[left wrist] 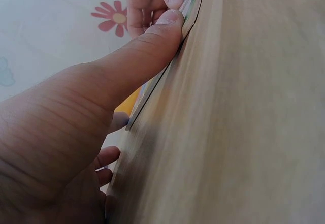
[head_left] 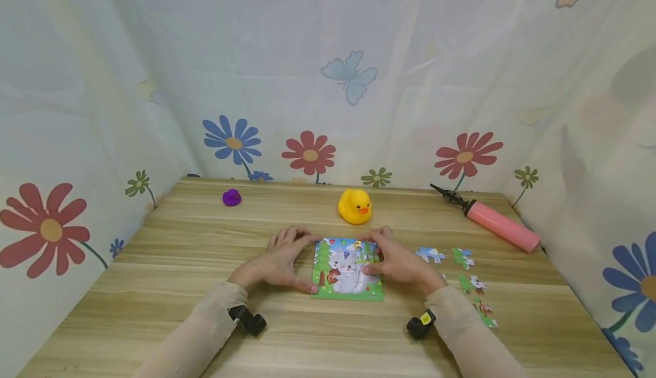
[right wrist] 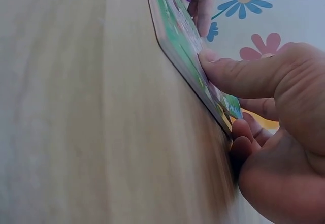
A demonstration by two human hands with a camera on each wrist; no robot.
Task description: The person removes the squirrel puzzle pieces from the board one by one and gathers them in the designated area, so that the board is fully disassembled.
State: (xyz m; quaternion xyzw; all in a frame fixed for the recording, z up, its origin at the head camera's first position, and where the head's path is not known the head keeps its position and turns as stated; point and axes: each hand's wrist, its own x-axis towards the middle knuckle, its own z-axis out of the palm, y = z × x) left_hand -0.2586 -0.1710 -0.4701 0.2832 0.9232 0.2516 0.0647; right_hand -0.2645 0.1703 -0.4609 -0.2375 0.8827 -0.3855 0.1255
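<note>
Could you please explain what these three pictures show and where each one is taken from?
No machine here: a person works with two bare hands. The wide picture comes from a head camera; the two close ones come from cameras on each wrist. On the table lies a puzzle. The left hand rests at its left edge, thumb on the near corner. The right hand rests on its right side, thumb pressing the picture. Loose pieces lie to the right. Farther back are a yellow duck, a purple toy and a pink pump.

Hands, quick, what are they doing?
Left hand: open, thumb pressing the puzzle board edge.
Right hand: open, fingers and thumb resting on the board.
</note>
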